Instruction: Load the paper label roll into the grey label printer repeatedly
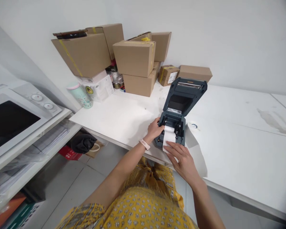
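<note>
A dark label printer point(159, 142) stands at the front edge of the white table, its lid point(192, 102) raised. Inside sits a roll of white label paper point(169, 136), with a strip drawn toward the front. My left hand point(154, 128) grips the printer's left side, the thumb reaching in beside the roll. At the front, my right hand point(182, 157) has its fingers over the loose end of the strip, the thumb lower down; the fingertips' underside is hidden. A white sheet point(197, 154) lies to the right of the printer, partly under it.
Stacked cardboard boxes point(134, 58) stand along the wall. Left of them are a mint tumbler point(80, 96) and a white box point(98, 89). A microwave point(23, 111) sits on a shelf at the far left. A small tape roll point(194, 126) lies right of the printer on the table point(248, 152).
</note>
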Action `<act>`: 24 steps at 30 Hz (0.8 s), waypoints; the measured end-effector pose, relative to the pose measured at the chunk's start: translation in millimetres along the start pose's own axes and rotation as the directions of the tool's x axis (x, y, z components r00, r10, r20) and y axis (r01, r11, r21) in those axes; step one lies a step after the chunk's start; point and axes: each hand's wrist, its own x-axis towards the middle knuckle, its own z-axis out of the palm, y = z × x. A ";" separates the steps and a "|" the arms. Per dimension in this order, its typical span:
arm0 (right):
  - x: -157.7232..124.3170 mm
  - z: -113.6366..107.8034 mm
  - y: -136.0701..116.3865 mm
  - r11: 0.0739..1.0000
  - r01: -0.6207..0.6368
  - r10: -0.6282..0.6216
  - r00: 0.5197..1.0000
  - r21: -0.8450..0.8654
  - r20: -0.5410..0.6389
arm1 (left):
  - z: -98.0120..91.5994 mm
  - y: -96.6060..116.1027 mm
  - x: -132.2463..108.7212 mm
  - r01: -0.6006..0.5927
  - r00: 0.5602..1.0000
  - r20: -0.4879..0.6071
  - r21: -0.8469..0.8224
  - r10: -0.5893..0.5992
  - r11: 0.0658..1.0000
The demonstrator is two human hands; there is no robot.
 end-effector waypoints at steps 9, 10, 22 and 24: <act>2.5 -0.3 -3.5 0.999 -0.023 0.024 0.999 0.041 -0.031 | 1.7 -3.6 2.1 -0.003 1.000 0.000 0.001 0.003 1.000; 2.3 0.1 -3.6 0.999 -0.020 0.022 0.999 0.043 -0.039 | 1.8 -3.8 2.1 -0.003 1.000 0.000 0.004 0.003 1.000; -0.2 3.4 -7.8 1.000 -0.013 0.013 0.998 0.000 -0.057 | -1.9 3.3 -12.8 0.036 0.999 0.035 -0.119 -0.032 0.992; -0.8 5.3 -11.2 1.000 -0.011 0.010 0.998 -0.011 -0.056 | -2.0 2.7 -26.2 0.025 0.998 0.058 -0.196 -0.014 0.980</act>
